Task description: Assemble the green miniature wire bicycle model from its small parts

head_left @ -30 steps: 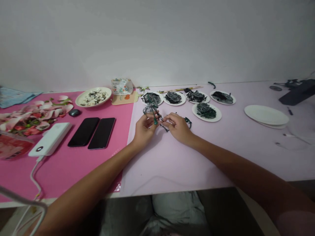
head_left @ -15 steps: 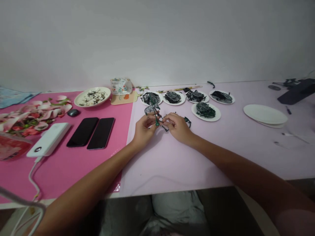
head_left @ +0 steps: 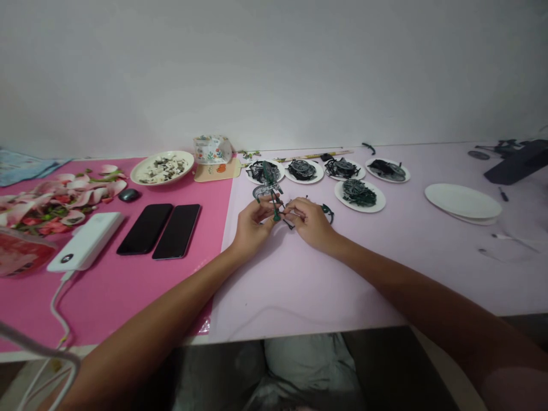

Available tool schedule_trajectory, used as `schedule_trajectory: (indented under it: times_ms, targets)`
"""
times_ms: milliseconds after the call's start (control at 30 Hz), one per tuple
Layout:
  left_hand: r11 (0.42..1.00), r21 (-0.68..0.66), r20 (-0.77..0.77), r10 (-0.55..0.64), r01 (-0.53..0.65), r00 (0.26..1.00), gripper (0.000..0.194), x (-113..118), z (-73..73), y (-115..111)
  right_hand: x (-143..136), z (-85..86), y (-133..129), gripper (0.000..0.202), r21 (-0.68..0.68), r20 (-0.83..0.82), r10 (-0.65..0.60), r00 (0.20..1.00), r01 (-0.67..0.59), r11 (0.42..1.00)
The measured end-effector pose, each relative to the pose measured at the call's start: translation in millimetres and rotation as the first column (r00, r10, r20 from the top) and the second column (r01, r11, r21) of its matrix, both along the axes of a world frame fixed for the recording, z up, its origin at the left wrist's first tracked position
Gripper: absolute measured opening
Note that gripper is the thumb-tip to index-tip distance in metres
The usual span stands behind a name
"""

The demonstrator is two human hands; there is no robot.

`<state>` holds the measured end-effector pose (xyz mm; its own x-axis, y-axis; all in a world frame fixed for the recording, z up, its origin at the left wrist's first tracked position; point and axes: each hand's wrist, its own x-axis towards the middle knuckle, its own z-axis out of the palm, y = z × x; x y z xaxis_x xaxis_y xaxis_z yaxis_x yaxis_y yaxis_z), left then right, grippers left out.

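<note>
Just in front of the plates, my left hand [head_left: 252, 227] is closed on a dark green plastic assembly [head_left: 276, 206], whose thin rods and round grey part stick up above the fingers. My right hand [head_left: 313, 224] meets it from the right, fingertips pinched on a thin dark piece at the assembly's lower end. The exact joint between the fingertips is too small to make out. Behind my right hand lies a curved dark green part [head_left: 327, 213], partly hidden. White plates with dark wheel-like parts stand beyond, the nearest being a plate [head_left: 377, 205] with green pieces.
Two stacked white plates [head_left: 462, 200] and a dark box [head_left: 518, 162] are at the right. On the pink left side lie two phones [head_left: 176, 231], a white power bank [head_left: 85, 242] with a cable, a mouse [head_left: 129, 195], flower petals [head_left: 64, 197] and a bowl [head_left: 137, 178].
The green assembly has tilted very slightly between my fingers. Both hands keep their hold in almost the same place.
</note>
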<state>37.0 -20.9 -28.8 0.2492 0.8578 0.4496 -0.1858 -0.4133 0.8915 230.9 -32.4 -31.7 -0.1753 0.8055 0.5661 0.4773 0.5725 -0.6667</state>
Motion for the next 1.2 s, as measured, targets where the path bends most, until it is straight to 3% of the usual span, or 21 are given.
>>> schedule_trajectory:
  times_ms: [1000,1133,1200]
  targets:
    - [0.999,-0.034,-0.016,-0.006,0.005,1.0,0.046,1.1,-3.5,1.8,3.3,0.1,-0.8,0.013,0.052,0.095,0.007,0.995,-0.012,0.999]
    - [1.0,-0.015,-0.011,0.008,-0.008,1.0,0.047,0.9,-2.9,2.0,-0.6,3.5,-5.6,0.01,-0.028,0.023,-0.008,1.0,0.009,1.0]
    - [0.999,0.003,-0.004,0.033,-0.033,0.999,0.045,1.1,-2.6,2.0,-2.2,5.7,-9.6,0.023,-0.085,-0.049,-0.03,0.998,0.026,0.996]
